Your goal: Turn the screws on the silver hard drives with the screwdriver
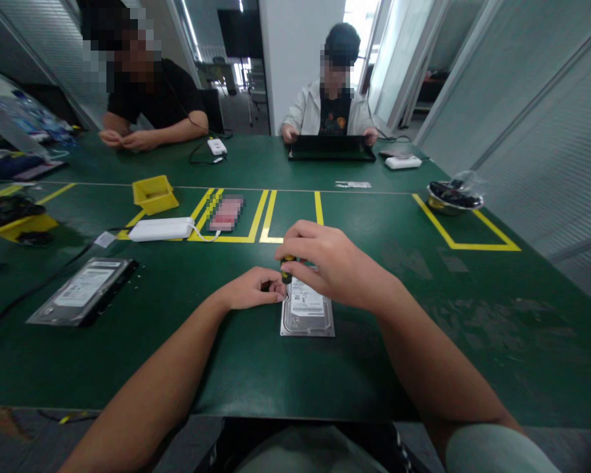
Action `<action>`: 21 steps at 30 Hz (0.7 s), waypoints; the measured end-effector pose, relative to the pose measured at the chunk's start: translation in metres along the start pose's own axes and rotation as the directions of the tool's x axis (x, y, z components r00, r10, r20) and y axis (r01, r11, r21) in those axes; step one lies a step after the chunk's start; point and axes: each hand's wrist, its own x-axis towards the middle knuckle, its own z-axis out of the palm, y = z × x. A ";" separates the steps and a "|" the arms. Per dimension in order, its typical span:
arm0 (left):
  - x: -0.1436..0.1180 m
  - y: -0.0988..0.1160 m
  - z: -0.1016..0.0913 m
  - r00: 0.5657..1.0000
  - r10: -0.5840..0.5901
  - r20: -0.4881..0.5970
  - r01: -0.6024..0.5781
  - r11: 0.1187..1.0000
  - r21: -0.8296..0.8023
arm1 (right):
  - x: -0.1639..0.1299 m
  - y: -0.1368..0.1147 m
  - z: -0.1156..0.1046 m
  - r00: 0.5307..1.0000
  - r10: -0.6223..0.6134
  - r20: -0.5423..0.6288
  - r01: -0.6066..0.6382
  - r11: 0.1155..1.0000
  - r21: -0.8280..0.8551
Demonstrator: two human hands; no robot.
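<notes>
A silver hard drive (307,314) lies flat on the green table (423,295) in front of me, label up. My right hand (331,261) is closed over the top of a black and yellow screwdriver (287,269) that stands upright at the drive's far left corner. My left hand (254,288) rests on the table against that same corner, fingers pinched around the screwdriver's lower end. The tip is hidden by my fingers.
A second hard drive (85,290) lies at the left with a black cable beside it. Beyond are a white power bank (160,228), a yellow bin (153,193) and a metal bowl (454,197). Two people sit across the table, one at a laptop (331,148).
</notes>
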 end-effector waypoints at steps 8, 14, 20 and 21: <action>0.000 0.002 0.000 0.999 0.035 -0.004 -0.035 0.999 -0.021 | -0.002 0.003 0.000 0.995 -0.095 -0.039 0.097 0.993 0.067; 0.000 -0.003 0.001 1.000 0.013 -0.022 -0.013 1.000 0.012 | -0.001 0.000 0.000 0.998 -0.055 -0.028 0.056 0.996 0.065; 0.000 -0.004 0.000 1.000 -0.002 -0.012 0.003 1.000 0.018 | 0.002 0.000 0.000 0.998 -0.064 -0.012 0.065 0.995 0.071; 0.000 -0.004 0.000 1.000 -0.006 -0.011 0.006 1.000 0.027 | 0.002 0.001 0.000 0.997 -0.077 -0.007 0.078 0.994 0.078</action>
